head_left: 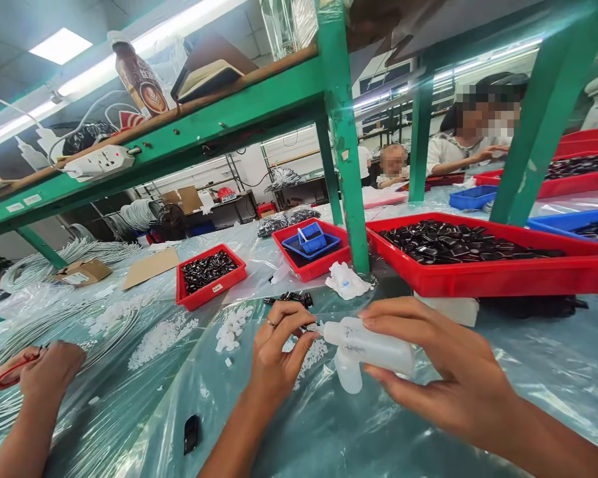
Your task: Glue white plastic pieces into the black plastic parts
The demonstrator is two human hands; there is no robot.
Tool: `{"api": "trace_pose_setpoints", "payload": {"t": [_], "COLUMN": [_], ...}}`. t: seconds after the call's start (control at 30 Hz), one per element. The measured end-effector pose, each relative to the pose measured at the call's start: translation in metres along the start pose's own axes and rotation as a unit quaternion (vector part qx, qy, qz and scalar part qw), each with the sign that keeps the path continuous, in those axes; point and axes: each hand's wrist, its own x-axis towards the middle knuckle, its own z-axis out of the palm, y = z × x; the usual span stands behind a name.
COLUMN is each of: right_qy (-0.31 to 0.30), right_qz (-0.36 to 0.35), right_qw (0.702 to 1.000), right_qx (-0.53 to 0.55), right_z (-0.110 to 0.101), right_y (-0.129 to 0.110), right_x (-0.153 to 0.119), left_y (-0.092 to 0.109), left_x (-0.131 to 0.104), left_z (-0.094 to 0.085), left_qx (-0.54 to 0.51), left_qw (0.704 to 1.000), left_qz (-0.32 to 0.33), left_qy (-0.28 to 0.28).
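Here's the left hand [279, 348] pinching a small black part [308, 326] at nine o'clock of the white squeeze bottle [381, 350], half-curled right hand [446, 362] gripping it, and a steady nozzle [319, 328] with light pressure should serve best

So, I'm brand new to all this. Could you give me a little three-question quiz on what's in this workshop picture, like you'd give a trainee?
1. Multiple choice: what is in the grip of the camera wearer's right hand?
a) a red tray
b) a white bottle
c) a cardboard box

2. True or false: the blue trays just left of the green post sit inside a red tray.

3. Short answer: what is pinched in the grip of the wearer's left hand?

Key:
1. b
2. True
3. A small dark piece, mostly hidden
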Motion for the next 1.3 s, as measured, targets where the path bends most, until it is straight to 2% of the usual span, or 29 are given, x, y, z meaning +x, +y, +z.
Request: {"api": "trace_pose_setpoints", "payload": {"t": [0.43, 0.83, 1.07, 1.3], "right_qy": [-0.01, -0.001, 0.007, 0.005], "right_qz": [0.007, -0.007, 0.009, -0.009], "right_qw": [1.0, 1.0, 1.0, 1.0], "right_qx": [0.02, -0.01, -0.012, -0.019], "right_z": [0.0019, -0.0005, 0.001, -0.0017], "right_y": [-0.0027, -0.0047, -0.0068, -0.0074], "right_x": [-0.0056, -0.0003, -0.0007, 0.001], "left_y": [-0.0031, 0.0001, -0.0001, 0.002], "left_x": [-0.0015, 0.0004, 0.0, 0.0021], "left_z": [-0.0003, -0.0012, -0.0016, -0.0023], "left_qx": [-0.009, 0.006, -0.001, 0.005], "left_qw": [1.0, 1.0, 1.0, 1.0], "left_qz": [0.002, 0.006, 0.002, 0.012], "left_qy": [-0.005, 0.001, -0.007, -0.007]}}
